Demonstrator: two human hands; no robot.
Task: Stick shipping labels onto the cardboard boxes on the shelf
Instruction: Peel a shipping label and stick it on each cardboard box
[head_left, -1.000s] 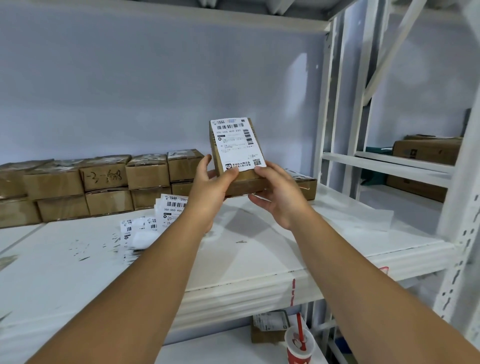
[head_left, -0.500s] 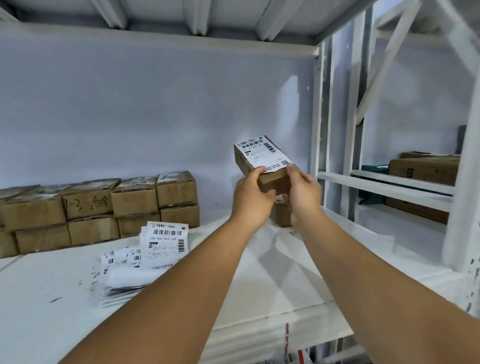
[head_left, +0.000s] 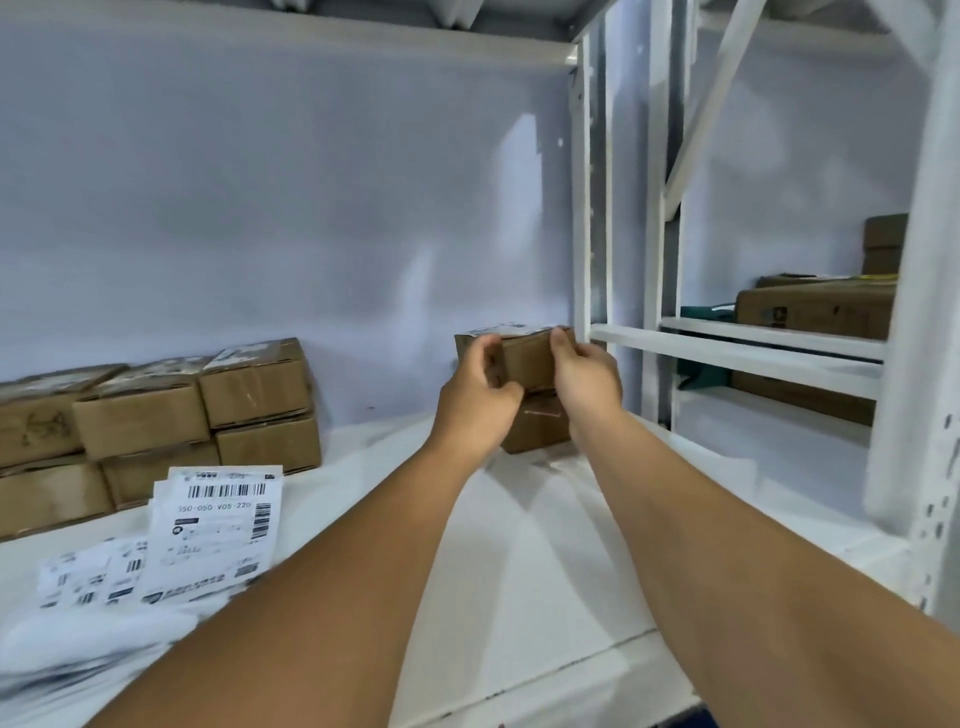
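Head cam: left hand (head_left: 475, 410) and right hand (head_left: 584, 379) are gripping the labelled box (head_left: 524, 358) atop a lower box (head_left: 535, 428) (by the shelf post (head_left: 582, 208)).

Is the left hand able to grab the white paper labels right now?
Probably not yet: the left hand grips the small brown cardboard box. Nothing blocks its way to the white paper labels.

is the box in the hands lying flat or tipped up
Flat: the box is level, its label facing up, gripped by the left hand and right hand.
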